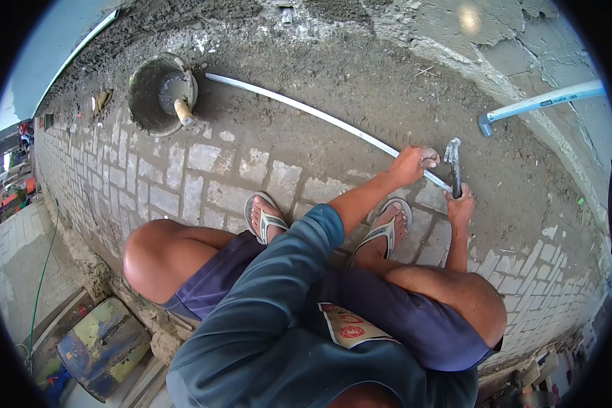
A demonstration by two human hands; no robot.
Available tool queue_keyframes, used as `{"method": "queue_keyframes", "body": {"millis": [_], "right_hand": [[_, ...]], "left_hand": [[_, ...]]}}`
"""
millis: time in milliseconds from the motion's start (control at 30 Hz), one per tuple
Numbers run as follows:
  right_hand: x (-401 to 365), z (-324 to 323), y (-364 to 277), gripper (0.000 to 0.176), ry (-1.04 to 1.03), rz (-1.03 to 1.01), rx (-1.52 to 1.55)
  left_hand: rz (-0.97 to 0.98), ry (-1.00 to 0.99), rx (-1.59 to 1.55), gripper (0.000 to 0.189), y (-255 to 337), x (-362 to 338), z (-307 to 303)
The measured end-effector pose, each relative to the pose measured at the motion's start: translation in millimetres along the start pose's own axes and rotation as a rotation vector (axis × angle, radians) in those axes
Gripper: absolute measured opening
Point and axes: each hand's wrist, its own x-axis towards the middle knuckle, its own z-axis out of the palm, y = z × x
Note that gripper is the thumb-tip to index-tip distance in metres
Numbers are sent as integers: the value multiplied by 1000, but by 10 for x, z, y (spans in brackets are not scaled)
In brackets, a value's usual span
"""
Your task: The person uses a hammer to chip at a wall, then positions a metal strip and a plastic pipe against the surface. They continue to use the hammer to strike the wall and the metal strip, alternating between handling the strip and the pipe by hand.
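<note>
- A blue and yellow metal drum [102, 343] sits low down on the left, below the edge of the floor.
- A round grey bucket [146, 95] stands on the ground with wet cement in it. A tool with a wooden handle [182, 110] pokes out.
- Grey square paving blocks [183, 177] are already laid on the left and under the feet. The bare brown sand [360, 75] farther out has no blocks yet, so I think a big part is left.
- A long thin white strip [333, 122] lies across the sand from the bucket to the hands.
- A red and white patch [350, 331] on the clothes has letters I cannot read.
- The left hand [411, 165] is curled tight over the near end of the strip.
- The right hand [459, 206] is wrapped around a grey metal tool with a dark handle [453, 156], maybe a hammer, just beside the left hand.
- A pale blue plastic pipe [544, 102] has dark writing, too small to read.
</note>
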Motion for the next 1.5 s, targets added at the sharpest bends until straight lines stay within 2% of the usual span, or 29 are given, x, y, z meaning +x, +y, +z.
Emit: {"method": "queue_keyframes", "body": {"millis": [67,167,367,400,500,567,633,667,733,767,833,867,933,1067,1167,1267,1367,1467,1500], "right_hand": [[10,16,-7,34,1,21,10],[-7,15,-36,34,17,19,13],[-13,59,-19,33,35,14,18],[-32,89,14,32,104,-46,4],[-44,-2,-56,29,33,17,27],[-74,-14,-38,31,70,19,-14],[-104,-77,-44,33,86,-79,49],[-156,-108,-51,33,93,-58,42],[-264,-194,-73,33,260,-176,27],[-305,-259,-87,33,266,-172,23],[-482,-408,-203,32,9,186,86],[-564,-454,-259,32,8,196,86],[-675,-524,-398,34,-24,262,319],[-829,-597,-651,36,-65,276,310],[-915,-607,-754,40,-6,234,431],[-964,-720,-849,42,-134,315,478],[-951,-817,-995,44,-169,275,426],[-950,-848,-1028,41,-107,198,459],[-942,-843,-1048,40,-27,113,386]], "left_hand": [[93,38,24,13,-85,-7,84],[-10,-24,-6,13,-89,-37,142],[-1,-64,-6,14,-94,-17,173],[-13,-74,-41,13,-79,-2,206],[-58,-131,-103,12,-66,54,286],[-25,-129,-114,11,-214,63,319],[-3,-152,-106,11,-252,88,301],[8,-147,-86,10,-265,86,294],[-13,-170,-135,10,-245,102,268],[-31,-170,-174,10,-236,147,240],[-65,-202,-149,10,-194,165,149],[-64,-220,-114,11,-189,160,90],[-96,-216,-127,10,-181,123,0],[-60,-200,-98,10,-148,70,-24],[43,-263,-10,10,-202,98,-65],[73,-200,-77,10,-272,111,-57],[115,-261,-24,10,-275,99,-103],[120,-269,-47,9,-268,100,-95],[164,-257,-42,9,-281,101,-88]]}}
